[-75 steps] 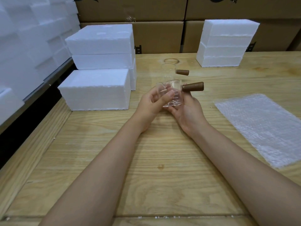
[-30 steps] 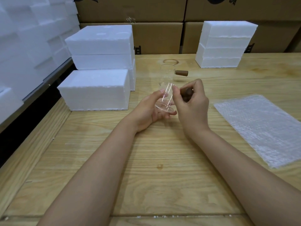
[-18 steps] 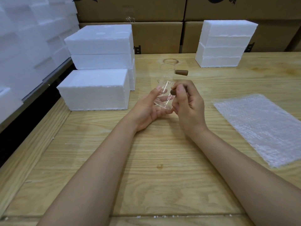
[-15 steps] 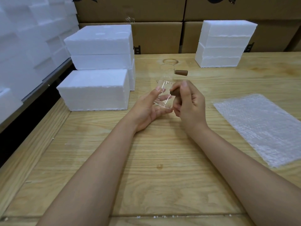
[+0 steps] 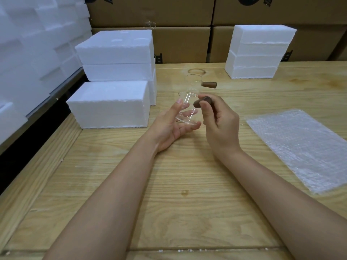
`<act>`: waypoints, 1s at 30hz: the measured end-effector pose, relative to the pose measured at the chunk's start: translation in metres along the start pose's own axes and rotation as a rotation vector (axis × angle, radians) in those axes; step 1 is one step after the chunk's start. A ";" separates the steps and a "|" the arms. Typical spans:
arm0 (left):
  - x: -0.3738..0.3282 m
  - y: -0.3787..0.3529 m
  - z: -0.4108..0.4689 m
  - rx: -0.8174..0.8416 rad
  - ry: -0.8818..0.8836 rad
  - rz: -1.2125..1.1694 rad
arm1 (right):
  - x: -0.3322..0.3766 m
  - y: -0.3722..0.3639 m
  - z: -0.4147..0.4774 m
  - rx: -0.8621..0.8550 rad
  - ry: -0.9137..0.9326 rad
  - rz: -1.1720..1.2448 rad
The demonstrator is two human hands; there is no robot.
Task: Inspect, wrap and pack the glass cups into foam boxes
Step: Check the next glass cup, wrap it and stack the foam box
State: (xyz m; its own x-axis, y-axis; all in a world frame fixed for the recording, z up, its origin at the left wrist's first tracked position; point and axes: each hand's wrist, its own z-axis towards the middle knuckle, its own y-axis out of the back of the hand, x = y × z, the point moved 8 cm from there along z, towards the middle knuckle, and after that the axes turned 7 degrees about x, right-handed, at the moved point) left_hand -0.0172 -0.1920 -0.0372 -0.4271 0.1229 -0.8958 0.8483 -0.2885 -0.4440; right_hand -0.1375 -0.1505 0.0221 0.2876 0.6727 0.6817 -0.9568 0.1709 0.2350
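A clear glass cup (image 5: 187, 107) with a brown wooden handle (image 5: 201, 101) is held tilted above the wooden table (image 5: 169, 184). My right hand (image 5: 219, 122) grips the handle. My left hand (image 5: 172, 124) cradles the cup's body from the left and below, fingers spread. A second glass cup (image 5: 193, 82) with the same kind of brown handle (image 5: 209, 84) stands upright on the table just behind. A sheet of bubble wrap (image 5: 300, 147) lies flat to the right of my right hand.
White foam boxes (image 5: 112, 102) are stacked at the left, with a taller pile (image 5: 116, 53) behind. Another foam stack (image 5: 259, 51) stands at the back right. Cardboard cartons (image 5: 184, 40) line the back. More foam (image 5: 28, 44) fills the far left.
My right hand moved from under the cup to gripping its handle, and the cup has been turned and tilted between both hands. The second cup and the bubble wrap have not moved.
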 end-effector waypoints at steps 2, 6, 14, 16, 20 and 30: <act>0.000 -0.002 -0.002 0.001 0.015 0.004 | 0.000 0.005 0.000 -0.044 0.018 -0.058; 0.001 -0.003 -0.003 0.026 -0.019 0.072 | -0.009 0.009 -0.001 -0.071 -0.040 -0.043; -0.011 -0.002 -0.002 0.044 -0.238 0.295 | -0.017 0.011 -0.001 -0.165 -0.194 0.077; -0.013 -0.001 -0.001 0.012 -0.278 0.324 | -0.025 0.010 -0.003 -0.191 -0.277 0.136; -0.016 -0.001 -0.001 -0.039 -0.365 0.392 | -0.048 0.002 -0.008 -0.221 -0.505 0.363; -0.019 0.006 -0.003 -0.108 -0.382 0.442 | -0.039 -0.010 -0.007 -0.096 -0.436 0.437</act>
State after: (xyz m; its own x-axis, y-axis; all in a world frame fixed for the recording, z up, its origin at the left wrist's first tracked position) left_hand -0.0032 -0.1934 -0.0225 -0.0916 -0.3430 -0.9348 0.9898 -0.1342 -0.0478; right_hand -0.1390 -0.1734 -0.0119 -0.1601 0.3427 0.9257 -0.9835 0.0241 -0.1790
